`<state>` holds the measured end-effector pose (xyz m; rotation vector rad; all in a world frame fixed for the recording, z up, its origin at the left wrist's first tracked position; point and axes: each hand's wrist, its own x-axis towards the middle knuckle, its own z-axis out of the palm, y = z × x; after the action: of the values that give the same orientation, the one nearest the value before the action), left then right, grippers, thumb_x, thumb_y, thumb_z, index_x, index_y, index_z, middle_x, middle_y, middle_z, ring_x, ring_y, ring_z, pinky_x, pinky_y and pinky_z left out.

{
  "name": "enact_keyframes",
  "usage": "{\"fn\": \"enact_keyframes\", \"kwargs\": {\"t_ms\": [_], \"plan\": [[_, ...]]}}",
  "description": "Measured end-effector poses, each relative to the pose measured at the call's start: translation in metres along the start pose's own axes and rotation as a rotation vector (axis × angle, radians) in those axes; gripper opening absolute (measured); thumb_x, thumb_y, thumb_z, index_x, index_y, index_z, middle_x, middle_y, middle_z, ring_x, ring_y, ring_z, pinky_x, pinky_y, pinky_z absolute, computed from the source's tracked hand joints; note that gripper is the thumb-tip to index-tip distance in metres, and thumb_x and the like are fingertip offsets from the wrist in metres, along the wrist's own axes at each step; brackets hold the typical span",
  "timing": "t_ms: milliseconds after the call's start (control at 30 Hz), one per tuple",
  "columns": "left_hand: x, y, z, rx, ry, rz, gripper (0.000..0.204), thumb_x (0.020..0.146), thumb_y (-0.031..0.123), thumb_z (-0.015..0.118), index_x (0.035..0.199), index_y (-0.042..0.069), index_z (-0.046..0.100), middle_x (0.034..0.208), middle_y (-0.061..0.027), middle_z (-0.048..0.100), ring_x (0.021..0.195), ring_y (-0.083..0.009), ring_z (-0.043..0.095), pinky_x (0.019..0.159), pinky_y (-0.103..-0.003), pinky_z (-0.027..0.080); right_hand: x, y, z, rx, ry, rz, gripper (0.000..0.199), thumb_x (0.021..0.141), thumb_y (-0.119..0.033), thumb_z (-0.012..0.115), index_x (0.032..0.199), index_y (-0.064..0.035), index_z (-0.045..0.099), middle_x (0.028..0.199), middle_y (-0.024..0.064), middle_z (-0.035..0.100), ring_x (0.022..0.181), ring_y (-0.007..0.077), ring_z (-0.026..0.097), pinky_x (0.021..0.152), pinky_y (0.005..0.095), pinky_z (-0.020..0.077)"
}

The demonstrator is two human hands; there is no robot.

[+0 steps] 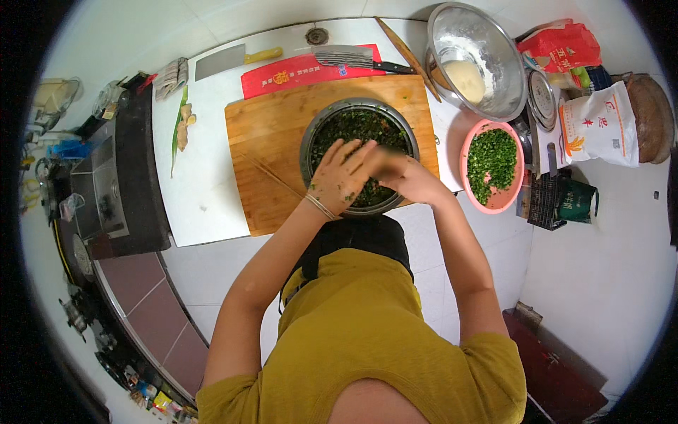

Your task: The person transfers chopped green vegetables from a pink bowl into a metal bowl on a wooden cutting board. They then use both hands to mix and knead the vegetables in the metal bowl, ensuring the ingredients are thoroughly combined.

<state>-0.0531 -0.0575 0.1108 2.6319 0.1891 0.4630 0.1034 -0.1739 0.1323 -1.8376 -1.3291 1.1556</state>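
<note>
A dark-rimmed metal bowl [308, 164] stands on a wooden cutting board [261, 141], holding a dark green chopped-leaf mixture [367, 127]. Over its near left part is my left hand [339, 175], fingers stretched out and slightly apart, with green bits stuck to the skin. My right hand [413, 180] is at the bowl's right side, close to the left fingertips. A brownish smear covers its fingers, so I cannot make out their shape or whether they hold anything. A pair of thin wooden chopsticks [272, 175] lies on the board, tips toward the bowl's left side.
Right of the board are a pink basin [464, 159] of chopped greens and a large steel bowl [512, 63] with pale dough [465, 81]. Behind lie a cleaver [220, 61], a long knife [346, 59] and a pointed wooden stick [406, 55]. Ginger [183, 127] sits at left.
</note>
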Motion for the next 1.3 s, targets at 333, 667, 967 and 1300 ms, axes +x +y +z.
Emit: {"fn": "enact_keyframes", "kwargs": {"t_ms": [333, 667, 967, 1300], "plan": [[-0.020, -0.033, 0.017, -0.164, 0.000, -0.156, 0.031, 0.080, 0.012, 0.050, 0.110, 0.005, 0.054, 0.113, -0.0110, 0.053, 0.102, -0.0289, 0.048, 0.092, -0.041, 0.036, -0.041, -0.084, -0.031, 0.383, -0.001, -0.046, 0.041, 0.075, 0.009, 0.054, 0.113, -0.0048, 0.052, 0.096, 0.0043, 0.055, 0.088, 0.0129, 0.053, 0.075, 0.0243, 0.0438], [-0.021, -0.025, 0.014, -0.194, -0.010, -0.162, 0.029, 0.080, 0.012, 0.050, 0.107, 0.004, 0.055, 0.111, -0.0117, 0.054, 0.102, -0.0293, 0.048, 0.089, -0.041, 0.038, -0.103, -0.179, -0.039, 0.202, -0.183, -0.764, 0.027, 0.086, -0.019, 0.037, 0.104, -0.0035, 0.052, 0.105, 0.0149, 0.055, 0.097, 0.0311, 0.052, 0.081, 0.0432, 0.0427], [-0.012, -0.019, 0.022, -0.170, -0.036, -0.185, 0.029, 0.078, 0.010, 0.053, 0.106, 0.003, 0.056, 0.111, -0.0114, 0.054, 0.104, -0.0280, 0.048, 0.092, -0.040, 0.036, -0.100, -0.179, -0.067, 0.065, -0.204, -0.897, 0.034, 0.082, -0.037, 0.049, 0.092, -0.0067, 0.063, 0.101, 0.0153, 0.059, 0.087, 0.0306, 0.056, 0.070, 0.0394, 0.0460], [0.000, -0.013, 0.020, -0.157, -0.003, -0.232, 0.029, 0.076, 0.005, 0.057, 0.106, 0.004, 0.057, 0.108, -0.0108, 0.056, 0.102, -0.0284, 0.050, 0.089, -0.039, 0.040, -0.096, -0.139, -0.049, 0.311, -0.061, -0.638, 0.025, 0.078, -0.008, 0.052, 0.103, -0.0042, 0.052, 0.103, 0.0135, 0.055, 0.095, 0.0314, 0.054, 0.077, 0.0423, 0.0447]]}}
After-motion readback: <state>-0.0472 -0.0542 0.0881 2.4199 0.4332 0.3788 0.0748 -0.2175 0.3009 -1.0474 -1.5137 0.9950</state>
